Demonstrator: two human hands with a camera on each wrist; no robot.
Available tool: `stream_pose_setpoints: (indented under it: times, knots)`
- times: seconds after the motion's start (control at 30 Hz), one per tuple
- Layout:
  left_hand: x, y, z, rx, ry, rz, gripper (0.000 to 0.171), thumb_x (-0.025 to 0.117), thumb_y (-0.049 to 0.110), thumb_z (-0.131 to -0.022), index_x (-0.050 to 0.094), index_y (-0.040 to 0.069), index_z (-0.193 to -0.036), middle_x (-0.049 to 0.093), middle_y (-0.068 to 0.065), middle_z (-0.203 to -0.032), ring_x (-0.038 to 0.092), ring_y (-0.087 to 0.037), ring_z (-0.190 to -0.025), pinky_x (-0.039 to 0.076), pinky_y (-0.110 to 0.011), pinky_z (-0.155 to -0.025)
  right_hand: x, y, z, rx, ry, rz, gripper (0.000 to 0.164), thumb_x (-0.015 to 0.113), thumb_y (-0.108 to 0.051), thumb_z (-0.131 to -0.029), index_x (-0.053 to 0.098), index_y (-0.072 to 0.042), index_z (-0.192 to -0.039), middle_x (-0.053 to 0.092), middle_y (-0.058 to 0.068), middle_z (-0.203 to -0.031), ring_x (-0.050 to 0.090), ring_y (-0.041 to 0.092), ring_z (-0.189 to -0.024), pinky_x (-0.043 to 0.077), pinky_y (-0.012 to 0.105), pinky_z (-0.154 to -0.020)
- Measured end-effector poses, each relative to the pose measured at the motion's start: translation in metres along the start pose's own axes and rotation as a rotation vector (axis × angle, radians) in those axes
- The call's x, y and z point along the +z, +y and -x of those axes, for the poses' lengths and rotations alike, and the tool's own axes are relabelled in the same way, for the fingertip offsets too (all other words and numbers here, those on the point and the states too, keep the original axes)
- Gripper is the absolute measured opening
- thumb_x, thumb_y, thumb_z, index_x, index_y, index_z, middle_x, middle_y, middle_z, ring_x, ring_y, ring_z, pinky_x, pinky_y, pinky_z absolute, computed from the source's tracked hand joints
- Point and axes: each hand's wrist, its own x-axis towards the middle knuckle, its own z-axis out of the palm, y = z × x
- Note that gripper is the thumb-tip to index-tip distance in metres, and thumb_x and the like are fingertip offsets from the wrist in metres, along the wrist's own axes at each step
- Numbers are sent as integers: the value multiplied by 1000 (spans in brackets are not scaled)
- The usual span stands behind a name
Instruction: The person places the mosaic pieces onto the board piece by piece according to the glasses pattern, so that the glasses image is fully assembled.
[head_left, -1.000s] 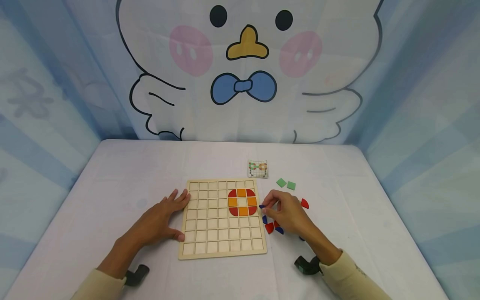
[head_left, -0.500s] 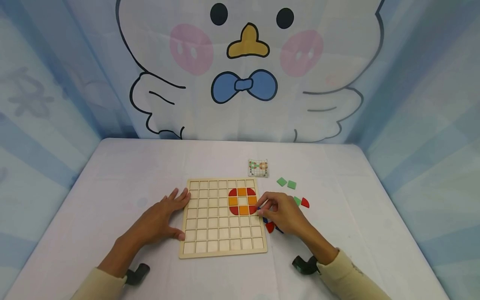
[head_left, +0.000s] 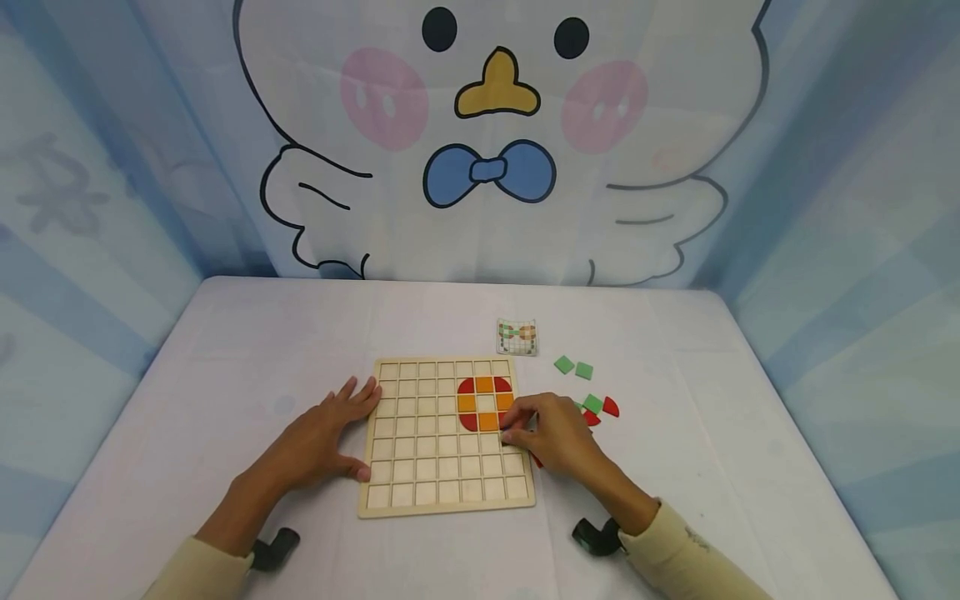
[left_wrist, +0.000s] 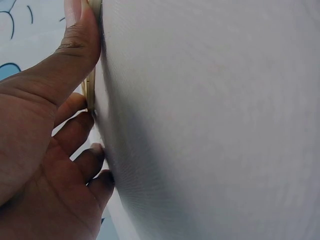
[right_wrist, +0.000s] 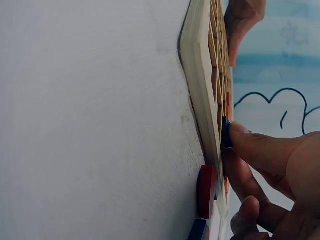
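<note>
The right hand (head_left: 551,431) pinches a blue piece (right_wrist: 227,136) over, perhaps touching, the wooden board (head_left: 426,447), whose edge the left hand (head_left: 324,435) touches, fingers spread.

Looks like pale wood in the grid board (head_left: 425,470), smooth and matt. Appears smooth and painted on the red piece (right_wrist: 206,192) and the blue piece (right_wrist: 226,132). Shows finely woven matt cloth on the desk (left_wrist: 215,125). Looks like paper in the pattern card (head_left: 517,337), creased fabric in the backdrop (head_left: 480,237), smooth plastic in the wrist cameras (head_left: 275,550).
</note>
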Motion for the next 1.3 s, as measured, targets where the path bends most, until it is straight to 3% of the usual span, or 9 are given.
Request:
stream_pose_setpoints:
  times: [0.17,0.5,0.8,1.0,1.3]
  knots:
    - [0,1,0,-10,-1,-1,123,98,39,-65,33,16,-167,26,-7,-176,19,-42,-165,24,-67,-129,1,-3,0,16,4,13,15,91,-22,-85,78,-27,-84,65,-15,-70,55,10,-66,42,25,-59]
    - [-1,2,1,-7,-1,0,123,98,39,-65,34,15,-167,26,-8,-176,19,-43,-164,25,-67,-129,-1,-4,1,35,-29,10,20,92,-22,-83,75,-27,-75,65,-12,-67,58,11,-65,42,24,-53]
    - [-1,2,1,-4,-1,2,123,99,39,-64,34,15,-167,27,-8,-176,19,-43,-164,25,-67,-129,-2,-5,0,48,-34,32,19,93,-23,-83,76,-26,-76,66,-13,-69,57,10,-65,42,23,-53]
    - [-1,2,1,-7,-2,4,123,98,40,-64,34,15,-167,27,-8,-176,19,-42,-164,25,-67,-129,-5,-3,-1,74,-59,-25,16,91,-22,-85,78,-25,-77,67,-10,-70,58,12,-58,44,23,-48]
    - [-1,1,1,9,2,-2,123,98,39,-65,34,14,-166,27,-8,-176,19,-42,-164,24,-66,-130,-22,5,-2,161,15,-33,6,86,-23,-91,81,-23,-86,68,-5,-75,59,18,-70,51,25,-53]
